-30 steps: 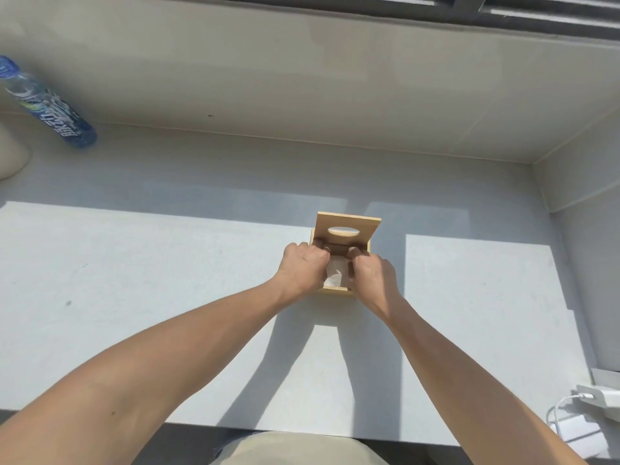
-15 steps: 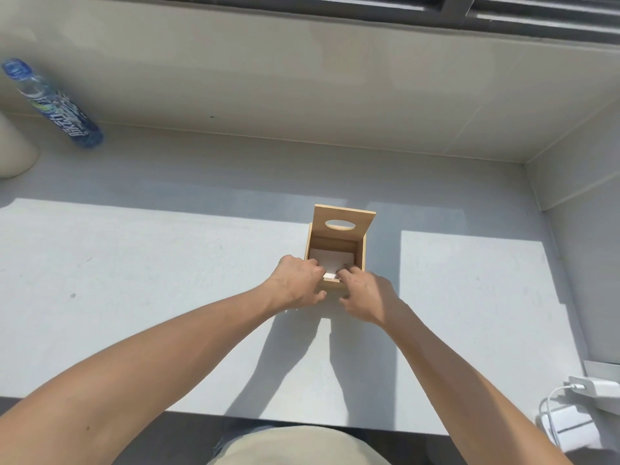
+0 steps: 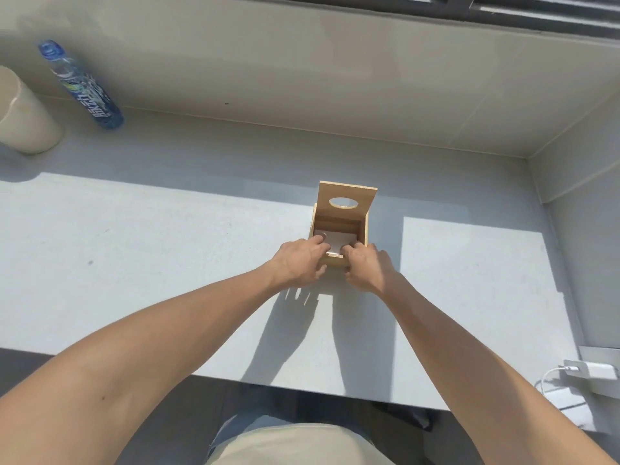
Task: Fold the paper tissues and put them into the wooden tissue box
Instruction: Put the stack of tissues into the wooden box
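Both hands (image 3: 298, 260) (image 3: 364, 268) now lower at wooden tissue box (image 3: 364, 229) rim, fingertips on tissues (image 3: 339, 241) (grip unclear).

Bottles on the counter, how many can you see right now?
1. A single blue-labelled bottle stands at the far left of the counter, by the back wall, just right of a cream cup. Anything beyond the left edge of the view would be hidden.

Pale grey ledge (image 3: 134, 263) — sunlit patches, hard shadows, beige wall (image 3: 302, 78), dark window frame (image 3: 503, 11) above
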